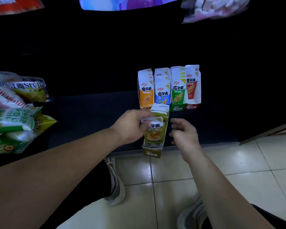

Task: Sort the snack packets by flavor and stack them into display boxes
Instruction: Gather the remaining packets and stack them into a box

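Observation:
Four display boxes stand side by side at the back of a dark shelf: orange (145, 95), blue (162, 95), green (178, 93) and red (192, 90), each holding packets of its own colour. In front of them, at the shelf's edge, an olive-yellow display box (155, 138) holds matching packets. My left hand (130, 126) pinches an olive-yellow packet (153, 123) over this box's front. My right hand (183, 132) hovers just right of the box with its fingers loosely curled and holds nothing.
A heap of larger snack bags (15, 109), green, white and yellow, lies at the left end of the shelf (89, 116). More bags hang at the top corners. Below are a tiled floor (172, 179) and my shoes (114, 182).

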